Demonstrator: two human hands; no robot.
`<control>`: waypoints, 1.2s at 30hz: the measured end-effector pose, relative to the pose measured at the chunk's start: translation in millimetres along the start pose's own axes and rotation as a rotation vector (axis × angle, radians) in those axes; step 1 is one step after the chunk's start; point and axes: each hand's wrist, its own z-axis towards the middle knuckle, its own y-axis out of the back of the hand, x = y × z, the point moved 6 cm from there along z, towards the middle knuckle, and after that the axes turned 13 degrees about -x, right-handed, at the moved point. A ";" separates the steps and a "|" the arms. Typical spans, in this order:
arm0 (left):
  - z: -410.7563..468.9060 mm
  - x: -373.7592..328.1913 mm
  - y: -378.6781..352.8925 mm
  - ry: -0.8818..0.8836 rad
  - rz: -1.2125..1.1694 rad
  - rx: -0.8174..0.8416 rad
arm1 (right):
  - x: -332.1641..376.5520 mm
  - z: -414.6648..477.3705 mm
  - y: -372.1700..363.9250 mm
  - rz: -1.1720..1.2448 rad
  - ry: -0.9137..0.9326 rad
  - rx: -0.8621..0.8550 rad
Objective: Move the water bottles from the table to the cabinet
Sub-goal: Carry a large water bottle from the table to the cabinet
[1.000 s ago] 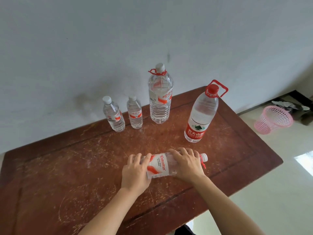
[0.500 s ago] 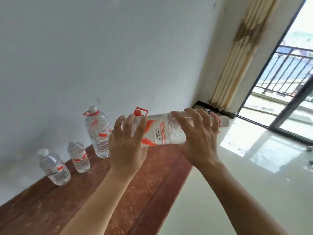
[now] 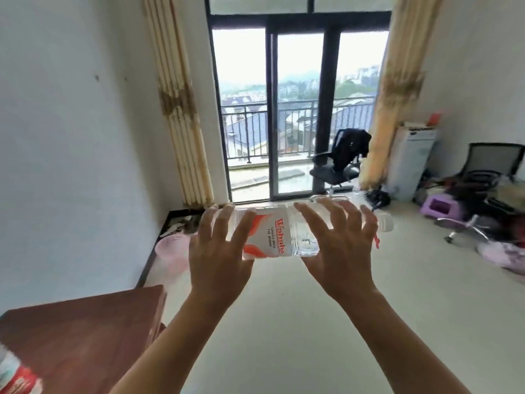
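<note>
I carry a clear water bottle with a white and red label, lying sideways in the air at chest height, its white cap pointing right. My left hand grips its bottom end and my right hand grips the part near the neck, fingers curled over the top. A corner of the brown wooden table shows at the lower left. The blurred red-labelled side of another bottle pokes in at the bottom left edge. No cabinet is in view.
Pale open floor stretches ahead to a glass balcony door. A pink basket stands by the left wall. An office chair, a purple stool and piled clutter fill the right side.
The bottle was lifted off the table in both hands, and my view has swung right, away from the table and the other bottles, to face the balcony door.
</note>
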 end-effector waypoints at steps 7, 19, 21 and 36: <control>8.7 -266.6 -103.2 -0.187 -0.312 0.149 | -240.2 -77.5 113.6 -0.342 -0.206 0.098; 44.9 -575.6 -222.9 -0.460 -0.666 0.195 | -496.2 -132.0 232.2 -0.754 -0.369 0.052; 53.3 -626.6 -245.6 -0.484 -0.755 0.194 | -536.4 -133.5 249.4 -0.847 -0.381 0.074; -16.6 -1093.8 -164.3 -1.009 -1.512 0.254 | -684.0 -244.6 567.5 -1.587 -0.780 0.012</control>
